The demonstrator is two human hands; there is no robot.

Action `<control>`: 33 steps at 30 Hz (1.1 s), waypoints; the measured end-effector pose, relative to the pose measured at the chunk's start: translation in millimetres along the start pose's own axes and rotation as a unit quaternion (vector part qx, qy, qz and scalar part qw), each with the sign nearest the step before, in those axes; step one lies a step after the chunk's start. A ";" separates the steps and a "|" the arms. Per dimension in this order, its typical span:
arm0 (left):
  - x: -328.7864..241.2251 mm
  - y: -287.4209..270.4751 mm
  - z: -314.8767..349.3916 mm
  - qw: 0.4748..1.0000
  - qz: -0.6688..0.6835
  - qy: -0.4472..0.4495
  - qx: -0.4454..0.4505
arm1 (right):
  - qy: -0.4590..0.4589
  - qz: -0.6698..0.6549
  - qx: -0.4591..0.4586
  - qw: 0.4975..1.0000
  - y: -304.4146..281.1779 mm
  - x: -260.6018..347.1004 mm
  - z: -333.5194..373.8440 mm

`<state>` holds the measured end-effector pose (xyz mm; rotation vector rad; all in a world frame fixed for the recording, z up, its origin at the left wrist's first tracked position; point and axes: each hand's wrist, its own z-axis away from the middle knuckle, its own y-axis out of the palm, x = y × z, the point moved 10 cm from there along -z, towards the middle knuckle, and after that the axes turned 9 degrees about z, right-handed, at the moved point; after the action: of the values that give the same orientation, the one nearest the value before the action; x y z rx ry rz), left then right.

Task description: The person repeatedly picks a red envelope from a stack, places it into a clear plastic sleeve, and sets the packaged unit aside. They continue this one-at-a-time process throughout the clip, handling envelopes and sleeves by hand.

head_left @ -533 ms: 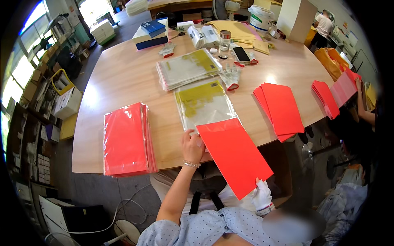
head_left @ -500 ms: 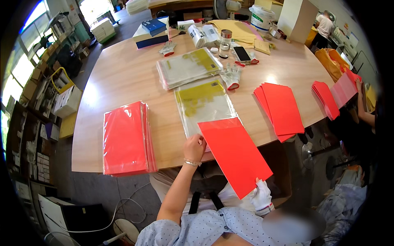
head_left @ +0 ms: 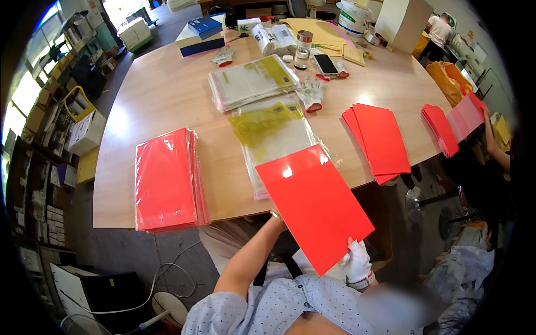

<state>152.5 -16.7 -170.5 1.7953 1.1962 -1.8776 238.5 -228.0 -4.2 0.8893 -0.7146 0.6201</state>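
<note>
A large red card (head_left: 315, 209) lies tilted across the table's near edge, its far part glossy under clear plastic film. My right hand (head_left: 358, 262), in a white glove with bare fingertips, is closed on the card's near right corner. My left forearm reaches under the card's left side; only the wrist shows there, and the fingers are hidden beneath the card. Just beyond lies a short pile of clear plastic bags (head_left: 285, 139) with yellow-green printing. A thicker stack of similar bags (head_left: 245, 86) rests farther back.
Wrapped red cards (head_left: 164, 178) are stacked at the left; unwrapped red cards (head_left: 382, 139) fan out at the right. Behind are work gloves (head_left: 311, 95), a phone (head_left: 325, 64), a glass jar (head_left: 303, 50) and a blue box (head_left: 206, 27). Another person's arm (head_left: 492, 137) handles red sheets at far right.
My left hand has slid from the card's left edge to underneath it. The card has turned flatter and shifted slightly left, with more shine on it. The top plastic bag looks shifted.
</note>
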 end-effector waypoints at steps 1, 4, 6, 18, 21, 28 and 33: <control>6.0 16.4 16.7 1.000 0.014 -0.014 0.012 | 0.000 0.020 -0.009 1.000 -12.3 -11.0 -0.1; 3.9 52.0 71.5 0.994 0.095 -0.050 -0.032 | 0.026 0.039 -0.062 0.997 -23.3 -34.9 -16.0; -2.5 62.5 87.7 0.975 0.188 -0.095 -0.067 | 0.050 -0.017 -0.068 0.996 -10.4 -48.0 -36.6; -22.0 -18.5 118.2 0.813 0.492 -0.236 -0.201 | 0.005 0.259 0.133 0.957 26.7 -45.6 -89.2; -15.1 -29.3 126.5 0.843 0.449 -0.249 -0.160 | -0.350 0.599 0.108 0.712 99.7 3.4 -63.9; -8.3 -28.1 139.1 0.741 0.549 -0.254 -0.292 | -0.374 0.750 0.107 0.535 158.7 -54.0 -72.9; -13.0 -49.0 142.3 0.751 0.513 -0.293 -0.295 | -0.359 0.542 -0.067 0.757 -17.0 90.3 -104.9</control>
<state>22.3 -92.2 -157.1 0.9794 0.3110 -1.0433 336.8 -130.3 11.5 0.4730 -2.0206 1.2384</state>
